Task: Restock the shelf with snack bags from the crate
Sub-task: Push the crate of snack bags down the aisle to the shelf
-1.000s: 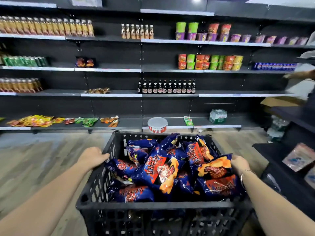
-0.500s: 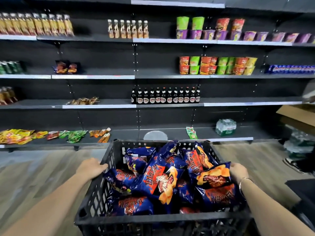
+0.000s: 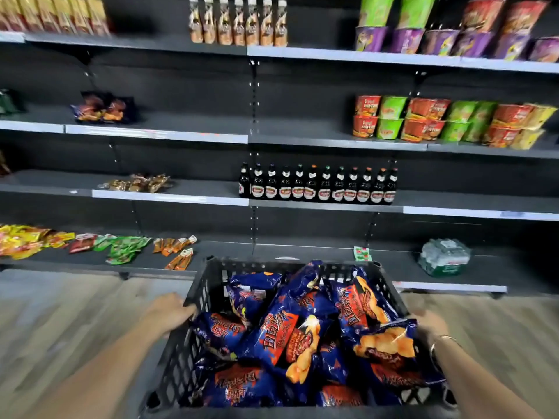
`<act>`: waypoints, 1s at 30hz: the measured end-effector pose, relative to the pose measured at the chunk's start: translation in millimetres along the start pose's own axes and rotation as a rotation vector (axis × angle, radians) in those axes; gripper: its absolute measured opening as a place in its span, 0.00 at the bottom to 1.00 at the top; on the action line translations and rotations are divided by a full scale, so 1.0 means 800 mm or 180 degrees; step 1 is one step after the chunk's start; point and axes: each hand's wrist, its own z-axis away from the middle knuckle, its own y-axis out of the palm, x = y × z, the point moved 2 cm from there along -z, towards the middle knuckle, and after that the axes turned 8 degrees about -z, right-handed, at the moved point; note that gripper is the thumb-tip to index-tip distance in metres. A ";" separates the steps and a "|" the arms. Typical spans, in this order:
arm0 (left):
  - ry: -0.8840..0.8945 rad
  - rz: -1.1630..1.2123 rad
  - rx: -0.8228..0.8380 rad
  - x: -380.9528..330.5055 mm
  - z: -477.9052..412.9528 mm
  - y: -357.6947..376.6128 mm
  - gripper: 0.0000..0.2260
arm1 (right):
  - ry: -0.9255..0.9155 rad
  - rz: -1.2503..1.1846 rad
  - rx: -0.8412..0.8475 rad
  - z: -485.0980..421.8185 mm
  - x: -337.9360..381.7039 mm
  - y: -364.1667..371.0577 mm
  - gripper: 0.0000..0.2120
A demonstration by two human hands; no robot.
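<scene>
Crate (image 3: 193, 337) of black plastic lattice fills the near foreground, carried at waist height between both arms and piled well above half full with dark blue snack bags (image 3: 290, 337) printed in red and orange. At its left wall the left hand (image 3: 169, 309) curls over the rim, fingers wrapped round the top edge; at the right wall the right hand (image 3: 429, 323), a bangle on its wrist, appears to grip the rim the same way, though motion blur and a bag's edge hide its fingers. Judging by the blur, the step in hand is carrying the load to the shelving, and doing it well means keeping the crate level so the heaped bags don't slide over the front wall, and holding both grips firm until it rests on something. Just beyond the far wall lies the bottom shelf (image 3: 230, 252), with small sachets (image 3: 121, 249) scattered to the left and a wrapped pack of bottles (image 3: 444, 257) to the right; the bare stretch between them looks a sensible place to set the crate down. Farther up, a row of dark bottles (image 3: 317, 186) stands in the middle tier, and above it two matching dark bags (image 3: 102, 108) sit on a mostly bare shelf left of the noodle cups (image 3: 447, 122), likely where these bags belong, so park the crate within easy reach of that spot
</scene>
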 end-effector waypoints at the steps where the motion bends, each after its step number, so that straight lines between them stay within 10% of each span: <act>1: 0.0027 -0.0029 -0.0022 -0.007 -0.030 -0.004 0.17 | 0.0031 -0.0101 -0.0075 -0.023 0.014 0.011 0.06; 4: 0.0102 -0.0005 0.0052 -0.025 -0.132 -0.013 0.18 | 0.0151 -0.0439 -0.0235 -0.087 0.056 0.049 0.08; 6: 0.0158 -0.0096 0.0130 -0.039 -0.198 -0.018 0.19 | 0.0157 -0.0477 -0.0088 -0.139 0.082 0.071 0.26; 12: 0.0225 -0.0261 0.0278 -0.092 -0.344 -0.043 0.18 | 0.0096 -0.0239 0.0157 -0.271 0.137 0.115 0.04; 15: 0.0213 -0.0250 0.0213 -0.121 -0.398 -0.054 0.17 | 0.0252 -0.0132 0.0265 -0.355 0.144 0.133 0.16; 30: 0.0012 -0.0514 0.0328 -0.211 -0.660 -0.002 0.17 | 0.0100 0.0382 0.0447 -0.609 0.243 0.229 0.15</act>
